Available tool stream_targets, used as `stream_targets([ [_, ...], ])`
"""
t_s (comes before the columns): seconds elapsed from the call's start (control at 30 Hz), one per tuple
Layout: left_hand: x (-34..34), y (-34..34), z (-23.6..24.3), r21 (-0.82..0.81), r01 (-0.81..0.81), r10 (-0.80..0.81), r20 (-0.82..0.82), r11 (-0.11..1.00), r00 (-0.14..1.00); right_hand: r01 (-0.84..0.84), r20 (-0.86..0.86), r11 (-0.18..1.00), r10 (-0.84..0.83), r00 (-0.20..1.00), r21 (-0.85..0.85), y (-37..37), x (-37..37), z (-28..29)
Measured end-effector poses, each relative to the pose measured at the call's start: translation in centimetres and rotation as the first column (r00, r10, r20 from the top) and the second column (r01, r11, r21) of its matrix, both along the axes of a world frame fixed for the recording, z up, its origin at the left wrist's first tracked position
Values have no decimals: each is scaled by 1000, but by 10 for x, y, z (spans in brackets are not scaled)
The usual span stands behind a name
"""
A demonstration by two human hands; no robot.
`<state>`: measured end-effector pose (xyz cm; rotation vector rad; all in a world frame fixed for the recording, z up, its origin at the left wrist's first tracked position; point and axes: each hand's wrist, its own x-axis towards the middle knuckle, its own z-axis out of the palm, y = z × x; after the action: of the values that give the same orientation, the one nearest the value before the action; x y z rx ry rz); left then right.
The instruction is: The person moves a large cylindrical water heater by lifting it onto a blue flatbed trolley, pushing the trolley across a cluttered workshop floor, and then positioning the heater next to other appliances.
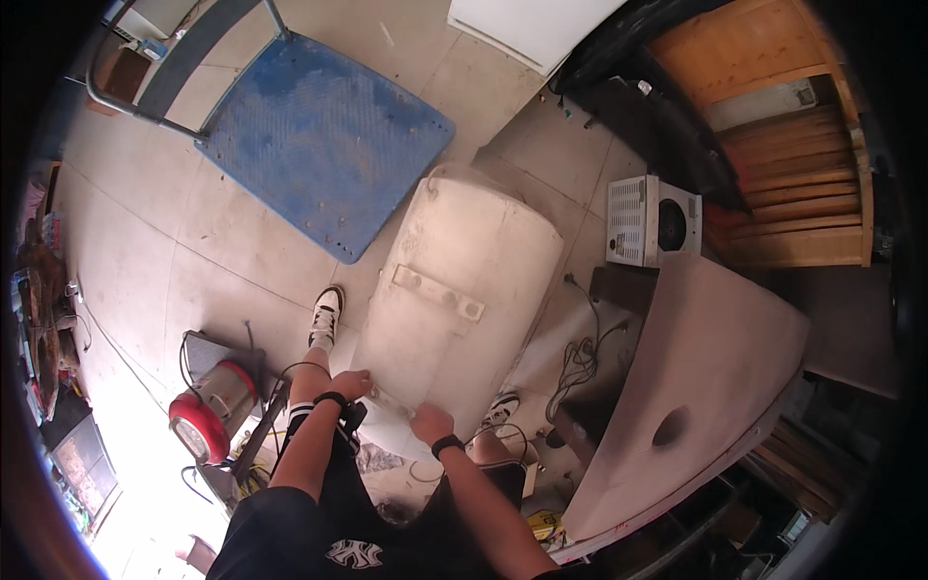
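Note:
A large off-white tank with rounded edges, which looks like a water heater (454, 232), lies on the floor between my legs, dusty and stained. Across its upper part runs a flat mounting bracket (440, 293) with round holes. A second, lower bracket (389, 398) shows partly between my hands. My left hand (356, 384) is closed at the left end of that lower bracket, against the tank. At its right end my right hand (431, 423) is closed too, knuckles up. The fingertips of both hands are hidden from above.
Beyond the tank, to the left, stands a blue platform trolley (319, 135). A red-and-silver cylindrical appliance (215, 411) is beside my left leg. On the right are a big pale panel (696, 387) with a hole, a white vented box (652, 222), coiled cable (577, 362) and a wooden cabinet (773, 145).

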<state>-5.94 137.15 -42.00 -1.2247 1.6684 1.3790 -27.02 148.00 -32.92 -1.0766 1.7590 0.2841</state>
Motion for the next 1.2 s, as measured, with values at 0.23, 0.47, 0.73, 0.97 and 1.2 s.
stream_targets([
  [0.23,-1,-47,39,-233,142,-156,-41,962,987,-28,-42,999,29,999,32,-20,16,-4],
  [0.47,24,-175,74,-333,-308,202,-319,891,926,221,-213,957,-180,960,187,-10,7,93],
  [0.73,244,-417,88,-921,-96,-254,-203,378,946,555,167,812,-530,831,-184,11,69,99],
  [0.97,367,-364,210,-885,12,53,42,466,998,825,437,562,-758,485,59,-20,137,162],
  [1.2,352,-266,232,-335,-789,717,-335,516,611,821,324,547,-756,569,-167,109,149,84],
])
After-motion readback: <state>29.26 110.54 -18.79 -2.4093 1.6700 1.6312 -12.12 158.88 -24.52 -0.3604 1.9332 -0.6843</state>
